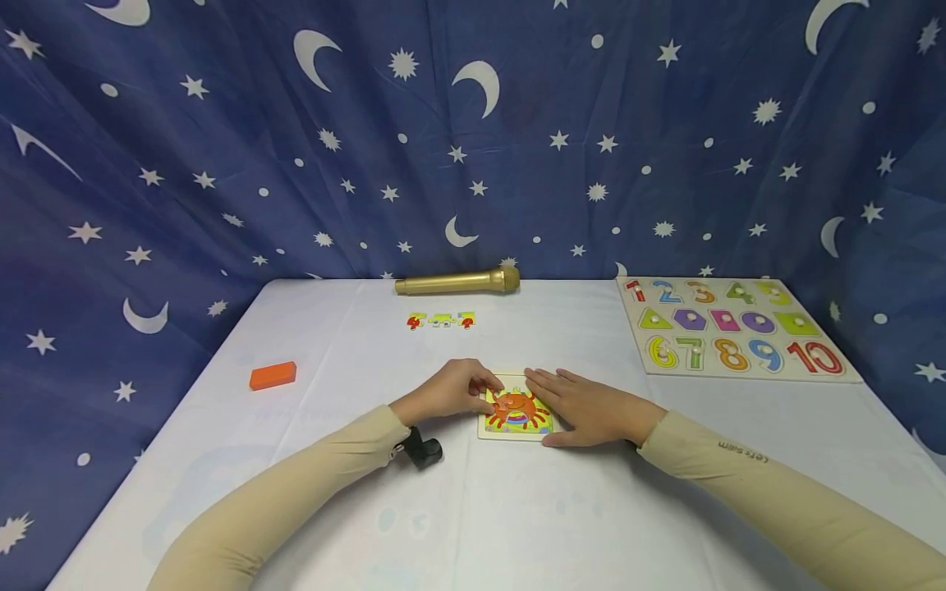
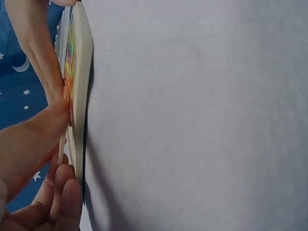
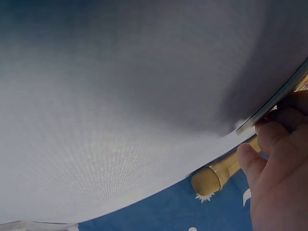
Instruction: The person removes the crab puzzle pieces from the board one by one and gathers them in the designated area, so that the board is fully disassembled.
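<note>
A small crab jigsaw in a pale wooden tray (image 1: pixel 510 437) lies between the two hands. My left hand (image 1: pixel 451 390) is at the tray's left side and pinches a thin puzzle piece (image 2: pixel 61 151) between thumb and fingers. In the left wrist view that piece shows edge-on over the tray's end, and its face is largely hidden. My right hand (image 1: pixel 594 408) rests over the tray's right side with its fingers extended, the thumb at the lower right corner. Orange crab pieces (image 1: pixel 517 404) fill the middle of the picture.
Three loose puzzle pieces (image 1: pixel 442 321) lie in a row beyond the tray. Behind them is a gold microphone (image 1: pixel 458 282). An orange block (image 1: pixel 273 376) sits at left, and a number-and-shape peg board (image 1: pixel 739 332) at the far right. A starry blue curtain (image 1: pixel 532 213) hangs behind the table.
</note>
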A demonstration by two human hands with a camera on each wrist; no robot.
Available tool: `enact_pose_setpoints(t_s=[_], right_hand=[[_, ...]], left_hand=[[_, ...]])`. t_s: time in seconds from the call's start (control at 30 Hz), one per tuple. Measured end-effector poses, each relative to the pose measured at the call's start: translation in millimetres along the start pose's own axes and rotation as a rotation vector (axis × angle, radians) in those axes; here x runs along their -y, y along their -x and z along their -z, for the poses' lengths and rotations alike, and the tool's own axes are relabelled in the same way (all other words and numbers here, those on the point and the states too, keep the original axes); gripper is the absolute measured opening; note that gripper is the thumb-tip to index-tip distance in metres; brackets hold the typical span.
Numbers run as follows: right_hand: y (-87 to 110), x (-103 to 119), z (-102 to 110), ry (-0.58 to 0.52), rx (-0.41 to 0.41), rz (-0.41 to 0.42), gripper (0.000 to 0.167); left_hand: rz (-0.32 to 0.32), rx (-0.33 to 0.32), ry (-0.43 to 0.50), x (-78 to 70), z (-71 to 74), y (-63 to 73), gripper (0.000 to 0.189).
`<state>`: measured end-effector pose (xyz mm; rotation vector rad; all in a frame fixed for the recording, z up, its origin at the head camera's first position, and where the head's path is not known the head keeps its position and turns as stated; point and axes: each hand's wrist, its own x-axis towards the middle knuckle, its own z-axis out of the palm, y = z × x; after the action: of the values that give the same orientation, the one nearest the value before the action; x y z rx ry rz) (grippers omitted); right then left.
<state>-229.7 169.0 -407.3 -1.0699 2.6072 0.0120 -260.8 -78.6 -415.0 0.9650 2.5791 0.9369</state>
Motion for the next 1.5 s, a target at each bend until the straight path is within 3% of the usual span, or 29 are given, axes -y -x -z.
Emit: enact_pose_setpoints(t_s=[0.17,0.43,0.7,0.9,1.07,1.5], right_hand=[[1.0,0,1,0.003,-0.001,0.004,0.09],[0.6,0,1,0.006,-0.005,0.011,0.09],[1.8,0,1,0.011,-0.022,0.026,0.088],[2.6,0,2,-0.004,-0.024,0.024,0.088],[2.5,1,2,-0.004,-0.025,0.028,0.088],[1.0,0,0,-0.007,-0.015,0.02,0.089]], left_hand=[[0.008,-0.016,0.027,2.2,0.4,0.6,0.027],[0.092,-0.086,0.185,12.8,14.8,6.7,0.031],[0.208,-0.255,0.157,49.3,51.1,21.5,0.034],[0.311,-0.325,0.129,83.8,75.2,27.1,0.037],[0.373,-0.343,0.108,98.7,84.9,27.2,0.039],[0.445,-0.327,0.097,113.5,89.1,17.7,0.04]])
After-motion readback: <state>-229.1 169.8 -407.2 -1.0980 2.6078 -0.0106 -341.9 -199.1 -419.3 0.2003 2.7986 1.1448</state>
